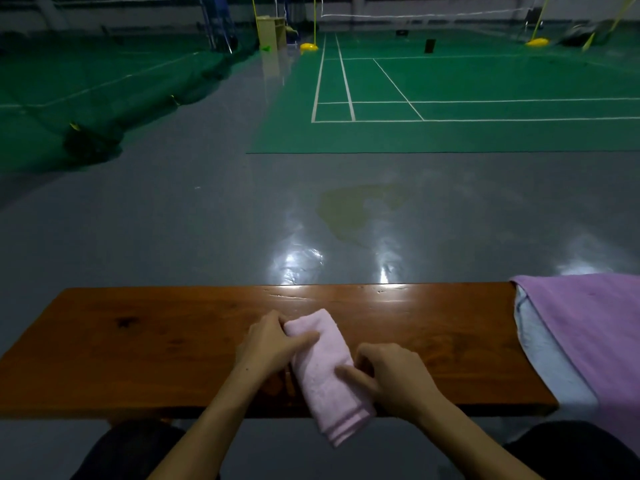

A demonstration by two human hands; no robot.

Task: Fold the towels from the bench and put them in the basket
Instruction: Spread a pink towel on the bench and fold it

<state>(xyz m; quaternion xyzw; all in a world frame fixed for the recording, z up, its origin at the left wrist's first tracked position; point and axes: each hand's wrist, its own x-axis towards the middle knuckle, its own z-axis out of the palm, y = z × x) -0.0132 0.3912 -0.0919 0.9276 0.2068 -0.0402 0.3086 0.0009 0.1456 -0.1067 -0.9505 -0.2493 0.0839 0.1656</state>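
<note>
On the glossy wooden bench [138,341], both hands grip a folded, fluffy pink towel [325,368].

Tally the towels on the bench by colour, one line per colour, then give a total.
Light pink folded terry towel, held by the left hand and the right hand on the brown wooden bench: 1
Purple towel spread at the bench's right end: 1
Pale blue-grey towel under the purple one: 1
Total: 3

We stood in what looked like a dim indoor badminton hall: green court mats [467,98] with white lines, a net [415,15], yellow posts [314,19].
</note>
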